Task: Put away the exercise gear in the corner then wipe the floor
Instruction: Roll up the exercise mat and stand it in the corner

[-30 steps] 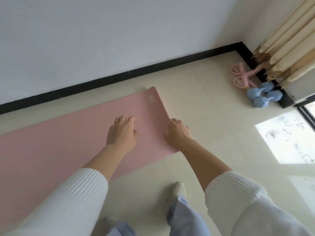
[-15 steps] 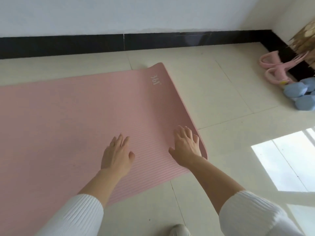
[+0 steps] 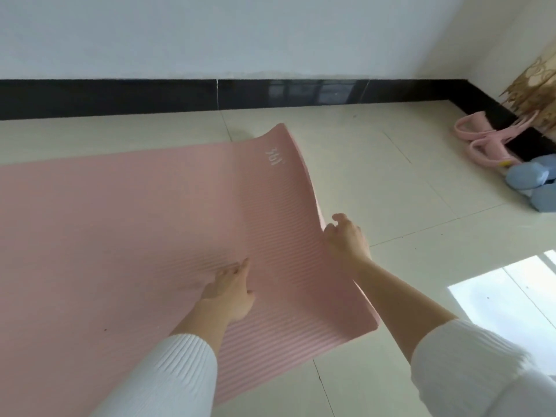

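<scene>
The left hand [image 3: 230, 291] lies flat, fingers straight, on the pink mat [image 3: 120, 221] near its right end. Just beyond, the right hand [image 3: 346, 239] curls round that end's edge, holding it raised off the tiled floor [image 3: 391, 182]. In the floor's far right corner, blue dumbbells [image 3: 526, 176] sit beside a pink pull-rope exerciser [image 3: 481, 136], against the black skirting [image 3: 120, 97]
</scene>
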A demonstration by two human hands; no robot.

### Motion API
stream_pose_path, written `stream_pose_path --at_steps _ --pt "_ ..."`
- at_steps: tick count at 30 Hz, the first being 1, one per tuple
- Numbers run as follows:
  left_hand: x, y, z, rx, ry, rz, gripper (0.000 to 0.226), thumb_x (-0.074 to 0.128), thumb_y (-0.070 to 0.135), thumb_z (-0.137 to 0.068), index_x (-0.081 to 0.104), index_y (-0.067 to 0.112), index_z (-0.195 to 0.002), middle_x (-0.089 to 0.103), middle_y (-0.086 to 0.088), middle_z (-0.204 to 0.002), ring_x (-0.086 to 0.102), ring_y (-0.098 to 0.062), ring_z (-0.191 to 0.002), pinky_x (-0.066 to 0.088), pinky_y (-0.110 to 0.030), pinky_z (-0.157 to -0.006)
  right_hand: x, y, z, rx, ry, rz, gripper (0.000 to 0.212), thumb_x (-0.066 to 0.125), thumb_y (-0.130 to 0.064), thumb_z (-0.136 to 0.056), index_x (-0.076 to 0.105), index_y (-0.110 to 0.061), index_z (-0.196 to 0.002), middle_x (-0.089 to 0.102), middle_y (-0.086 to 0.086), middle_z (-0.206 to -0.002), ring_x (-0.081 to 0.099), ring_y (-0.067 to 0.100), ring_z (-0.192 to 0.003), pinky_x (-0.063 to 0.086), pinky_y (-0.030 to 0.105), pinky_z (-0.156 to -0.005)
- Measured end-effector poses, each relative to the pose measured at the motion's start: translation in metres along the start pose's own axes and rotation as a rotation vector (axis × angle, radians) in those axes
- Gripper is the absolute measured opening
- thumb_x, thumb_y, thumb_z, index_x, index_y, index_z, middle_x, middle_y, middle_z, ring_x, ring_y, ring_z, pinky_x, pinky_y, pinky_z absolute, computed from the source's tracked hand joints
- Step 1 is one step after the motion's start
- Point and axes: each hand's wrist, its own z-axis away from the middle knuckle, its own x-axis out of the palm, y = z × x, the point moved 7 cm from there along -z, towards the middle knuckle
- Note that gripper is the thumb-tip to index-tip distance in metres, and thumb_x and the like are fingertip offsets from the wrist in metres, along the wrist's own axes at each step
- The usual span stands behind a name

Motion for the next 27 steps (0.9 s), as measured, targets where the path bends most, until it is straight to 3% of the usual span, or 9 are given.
stream_pose_path --at_steps 3,8,10,13,15,17,22,24,27 --pt "-0.013 -0.001 0.003 -0.032 0.004 0.168 0.071 0.042 0.037 -0.098 -0.004 0.036 -0.151 0.036 -0.002 -0.152 0.035 -0.026 -0.136 0.032 -0.039 -0.107 0.028 -0.007 -0.002 0.159 -0.214 -0.374 0.047 0.038 -0.007 -0.090 0.038 -0.010 -0.137 0.070 0.013 -0.084 0.065 0.027 -0.074 0.052 0.034 -0.069" --pt "-0.029 0.015 -0.001 0.064 0.070 0.377 0.062 0.032 0.035 -0.101 -0.008 0.062 -0.139 0.044 0.002 -0.146 0.047 -0.027 -0.129 0.035 -0.036 -0.107 0.054 -0.004 0.002 0.230 -0.309 -0.227 0.059 0.071 -0.019 -0.076 0.044 -0.005 -0.127 0.061 0.011 -0.080 0.059 0.026 -0.063 0.058 0.040 -0.067" --pt "-0.032 0.029 -0.005 0.122 0.116 0.378 0.058 0.031 0.032 -0.102 0.000 0.056 -0.144 0.038 0.000 -0.151 0.039 -0.025 -0.135 0.030 -0.035 -0.110 0.053 -0.008 0.003 0.130 -0.273 -0.011 0.060 0.076 -0.035 -0.073 0.047 -0.014 -0.121 0.054 0.005 -0.100 0.057 0.023 -0.083 0.048 0.031 -0.066" --pt "-0.036 0.050 -0.013 0.134 0.188 0.287 0.053 0.030 0.034 -0.102 0.011 0.037 -0.151 0.010 0.004 -0.160 0.011 -0.022 -0.146 0.016 -0.037 -0.116 0.055 -0.012 0.002 -0.025 -0.218 0.102 0.059 0.073 -0.049 -0.071 0.045 -0.022 -0.115 0.037 -0.001 -0.111 0.039 0.021 -0.112 0.044 0.038 -0.086" --pt "-0.038 0.060 -0.022 0.104 0.198 0.360 0.055 0.031 0.034 -0.102 0.016 0.021 -0.153 0.008 0.004 -0.161 0.007 -0.020 -0.146 0.010 -0.033 -0.118 0.061 -0.011 0.000 -0.032 -0.258 -0.025 0.047 0.065 -0.044 -0.079 0.043 -0.017 -0.109 0.042 0.000 -0.110 0.044 0.024 -0.106 0.047 0.042 -0.085" --pt "-0.037 0.064 -0.029 0.055 0.152 0.592 0.056 0.032 0.033 -0.102 0.016 0.014 -0.153 0.010 0.001 -0.160 0.009 -0.015 -0.147 0.007 -0.029 -0.118 0.064 -0.010 -0.003 -0.022 -0.273 -0.126 0.039 0.063 -0.033 -0.081 0.039 -0.012 -0.103 0.053 0.007 -0.106 0.054 0.026 -0.087 0.047 0.036 -0.065" --pt "-0.042 0.075 -0.039 -0.009 0.153 1.113 0.051 0.036 0.035 -0.101 0.022 0.033 -0.150 0.024 0.009 -0.157 0.031 -0.013 -0.140 0.030 -0.031 -0.111 0.055 -0.011 -0.007 -0.099 -0.221 -0.186 0.040 0.068 -0.024 -0.076 0.037 -0.012 -0.097 0.050 0.002 -0.093 0.049 0.016 -0.067 0.034 0.029 -0.049" --pt "-0.044 0.080 -0.044 -0.030 0.178 1.265 0.047 0.037 0.037 -0.100 0.027 0.041 -0.146 0.034 0.009 -0.151 0.044 -0.016 -0.132 0.044 -0.033 -0.099 0.051 -0.007 -0.007 -0.069 -0.239 -0.295 0.036 0.066 -0.026 -0.079 0.041 -0.013 -0.101 0.053 -0.001 -0.091 0.052 0.013 -0.070 0.037 0.027 -0.051" --pt "-0.042 0.083 -0.051 -0.022 0.173 1.303 0.051 0.042 0.050 -0.090 0.029 0.054 -0.140 0.037 0.016 -0.148 0.043 -0.014 -0.132 0.039 -0.047 -0.107 0.049 0.002 -0.006 0.030 -0.338 -0.533 0.021 0.058 -0.022 -0.085 0.056 -0.019 -0.106 0.059 -0.006 -0.102 0.058 0.009 -0.084 0.050 0.028 -0.067"
